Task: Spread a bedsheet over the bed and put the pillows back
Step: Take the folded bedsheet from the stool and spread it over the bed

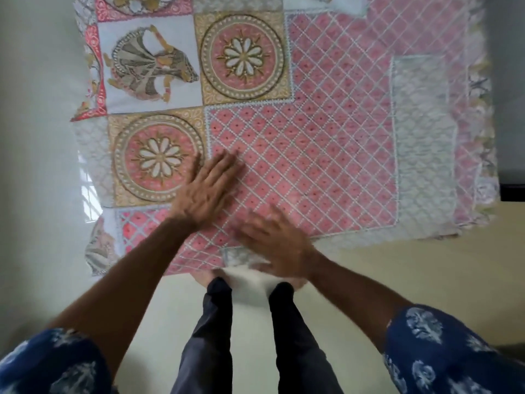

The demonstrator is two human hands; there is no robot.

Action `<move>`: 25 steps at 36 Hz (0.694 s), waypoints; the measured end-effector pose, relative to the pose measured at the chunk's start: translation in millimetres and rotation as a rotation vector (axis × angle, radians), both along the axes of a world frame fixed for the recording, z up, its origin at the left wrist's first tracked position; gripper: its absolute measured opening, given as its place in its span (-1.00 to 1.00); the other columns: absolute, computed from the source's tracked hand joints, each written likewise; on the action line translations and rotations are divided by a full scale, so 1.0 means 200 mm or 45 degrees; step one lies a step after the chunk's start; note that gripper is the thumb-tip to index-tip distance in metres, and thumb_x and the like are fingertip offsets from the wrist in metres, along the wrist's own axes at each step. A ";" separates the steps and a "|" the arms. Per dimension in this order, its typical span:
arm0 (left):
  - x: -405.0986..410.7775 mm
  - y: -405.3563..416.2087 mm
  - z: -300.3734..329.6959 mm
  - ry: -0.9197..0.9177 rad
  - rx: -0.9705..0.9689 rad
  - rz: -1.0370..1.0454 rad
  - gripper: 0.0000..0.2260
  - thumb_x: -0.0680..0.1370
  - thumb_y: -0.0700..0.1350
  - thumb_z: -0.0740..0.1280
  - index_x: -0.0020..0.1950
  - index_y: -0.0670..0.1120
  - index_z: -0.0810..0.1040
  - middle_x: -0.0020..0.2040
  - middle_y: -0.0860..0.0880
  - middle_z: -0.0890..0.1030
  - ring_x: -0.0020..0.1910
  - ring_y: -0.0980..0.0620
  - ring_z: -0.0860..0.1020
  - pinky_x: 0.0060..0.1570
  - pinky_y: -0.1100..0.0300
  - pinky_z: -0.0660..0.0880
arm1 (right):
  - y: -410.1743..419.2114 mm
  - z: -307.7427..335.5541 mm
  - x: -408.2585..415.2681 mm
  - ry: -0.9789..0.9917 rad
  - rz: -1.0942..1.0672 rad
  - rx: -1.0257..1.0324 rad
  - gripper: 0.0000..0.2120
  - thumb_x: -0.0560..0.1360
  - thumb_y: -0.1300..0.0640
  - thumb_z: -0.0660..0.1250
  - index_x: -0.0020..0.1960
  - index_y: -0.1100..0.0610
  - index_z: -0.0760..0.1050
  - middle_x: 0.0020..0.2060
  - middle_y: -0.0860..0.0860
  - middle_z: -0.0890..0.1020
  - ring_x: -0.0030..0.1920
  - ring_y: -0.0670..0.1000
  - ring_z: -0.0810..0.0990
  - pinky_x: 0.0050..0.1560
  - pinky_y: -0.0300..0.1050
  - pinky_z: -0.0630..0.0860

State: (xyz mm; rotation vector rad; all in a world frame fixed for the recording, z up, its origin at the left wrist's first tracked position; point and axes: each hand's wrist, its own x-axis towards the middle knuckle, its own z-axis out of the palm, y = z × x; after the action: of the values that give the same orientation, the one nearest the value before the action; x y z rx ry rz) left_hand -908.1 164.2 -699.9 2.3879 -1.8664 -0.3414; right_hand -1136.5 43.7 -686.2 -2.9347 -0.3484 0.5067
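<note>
A patterned bedsheet (pixel 326 132) in pink lattice, gold medallion squares and white figure panels lies spread over the bed below me. My left hand (pixel 207 189) rests flat on the sheet, fingers stretched out, beside a medallion square. My right hand (pixel 272 243) lies palm down near the sheet's near edge, fingers apart and blurred by motion. Neither hand holds anything. No pillows are in view.
My legs in dark trousers (pixel 216 336) stand on the pale floor (pixel 426 274) at the bed's near edge. A white wall (pixel 37 137) runs along the left side. A dark object (pixel 512 191) shows at the right edge.
</note>
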 end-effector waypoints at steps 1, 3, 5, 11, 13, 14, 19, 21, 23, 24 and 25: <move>0.00 0.00 0.01 -0.014 0.012 -0.005 -0.47 0.69 0.10 0.10 0.65 -0.01 0.13 0.65 -0.05 0.14 0.64 -0.09 0.10 0.54 -0.31 0.04 | 0.01 -0.01 -0.04 -0.015 0.129 0.065 -0.25 0.64 -0.34 -0.01 0.68 0.04 -0.09 0.67 0.04 -0.08 0.65 0.14 -0.16 0.55 0.43 -0.16; -0.01 0.02 0.02 -0.078 0.041 -0.046 -0.45 0.69 0.14 0.02 0.66 -0.01 0.09 0.66 -0.07 0.10 0.64 -0.13 0.05 0.54 -0.32 0.03 | 0.00 -0.02 -0.11 -0.046 0.307 0.165 -0.32 0.64 -0.27 0.04 0.66 0.04 0.10 0.67 0.03 0.01 0.66 0.10 -0.11 0.57 0.38 -0.17; -0.02 0.03 0.03 -0.173 0.076 -0.092 -0.44 0.69 0.18 -0.02 0.66 -0.01 0.09 0.67 -0.10 0.08 0.64 -0.18 0.03 0.52 -0.36 0.05 | -0.05 -0.02 -0.18 -0.097 0.373 0.232 -0.37 0.66 -0.21 0.06 0.63 0.08 0.19 0.65 0.06 0.10 0.66 0.09 -0.05 0.60 0.29 -0.18; -0.21 -0.10 0.04 -0.261 0.050 -0.240 -0.42 0.66 0.18 0.07 0.64 -0.03 0.18 0.65 -0.14 0.14 0.62 -0.24 0.10 0.45 -0.46 0.09 | -0.56 0.02 -0.40 -0.238 -0.255 0.079 -0.40 0.69 -0.16 0.07 0.66 0.04 0.08 0.65 0.07 0.12 0.64 0.17 0.05 0.58 0.29 0.02; -0.31 -0.23 0.04 -0.264 0.026 -0.266 -0.45 0.67 0.15 0.08 0.63 -0.04 0.22 0.64 -0.17 0.17 0.61 -0.25 0.13 0.43 -0.48 0.10 | -0.85 0.01 -0.51 -0.266 -0.547 0.000 -0.39 0.64 -0.11 0.18 0.63 0.07 0.20 0.62 0.09 0.20 0.62 0.19 0.13 0.56 0.30 0.10; -0.37 -0.31 0.04 -0.259 0.014 -0.274 -0.45 0.67 0.15 0.08 0.63 -0.04 0.22 0.63 -0.17 0.18 0.61 -0.26 0.13 0.42 -0.49 0.11 | -0.99 0.01 -0.58 -0.244 -0.674 -0.053 -0.37 0.61 -0.11 0.22 0.62 0.08 0.23 0.62 0.09 0.22 0.62 0.19 0.15 0.55 0.30 0.13; -0.63 -0.75 0.04 -0.187 0.055 -0.337 -0.45 0.67 0.18 0.06 0.63 0.01 0.21 0.64 -0.14 0.15 0.62 -0.24 0.11 0.44 -0.49 0.07 | -1.48 0.01 -0.93 -0.132 -1.123 -0.216 -0.33 0.64 -0.29 0.04 0.65 -0.01 0.11 0.65 0.07 0.12 0.64 0.17 0.08 0.56 0.32 0.08; -0.73 -0.93 0.04 -0.151 0.099 -0.361 -0.45 0.68 0.21 0.01 0.64 0.03 0.17 0.65 -0.13 0.12 0.63 -0.24 0.07 0.44 -0.48 0.05 | -1.57 0.02 -1.03 -0.139 -1.246 -0.259 -0.30 0.64 -0.34 0.00 0.66 0.01 0.08 0.65 0.09 0.09 0.65 0.17 0.04 0.57 0.29 0.06; -0.82 -1.10 0.05 -0.134 0.122 -0.362 -0.44 0.69 0.24 -0.04 0.65 0.05 0.13 0.66 -0.11 0.11 0.63 -0.24 0.05 0.45 -0.48 0.03 | -1.59 0.01 -1.10 -0.153 -1.322 -0.292 -0.26 0.63 -0.37 -0.05 0.67 0.03 0.04 0.66 0.10 0.06 0.65 0.17 0.01 0.58 0.28 0.03; -0.86 -1.17 0.05 -0.128 0.130 -0.351 -0.44 0.69 0.25 -0.05 0.65 0.06 0.13 0.66 -0.11 0.11 0.63 -0.24 0.05 0.44 -0.48 0.03 | -1.59 0.01 -1.12 -0.161 -1.343 -0.302 -0.25 0.63 -0.37 -0.06 0.67 0.05 0.02 0.66 0.11 0.05 0.65 0.17 0.00 0.58 0.29 0.02; -0.89 -1.23 0.05 -0.123 0.140 -0.333 -0.44 0.69 0.26 -0.05 0.65 0.06 0.12 0.66 -0.11 0.11 0.63 -0.24 0.05 0.44 -0.48 0.03 | -1.59 0.01 -1.13 -0.167 -1.350 -0.304 -0.24 0.63 -0.37 -0.05 0.67 0.06 0.00 0.66 0.12 0.03 0.65 0.18 -0.02 0.58 0.30 0.01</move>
State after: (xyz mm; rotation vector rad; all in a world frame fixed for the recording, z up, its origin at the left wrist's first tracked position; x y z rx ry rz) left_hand -1085.5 -82.7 -689.7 2.2643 -2.2669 -0.3633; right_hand -1361.9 -274.8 -685.2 -2.8115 1.2585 0.1862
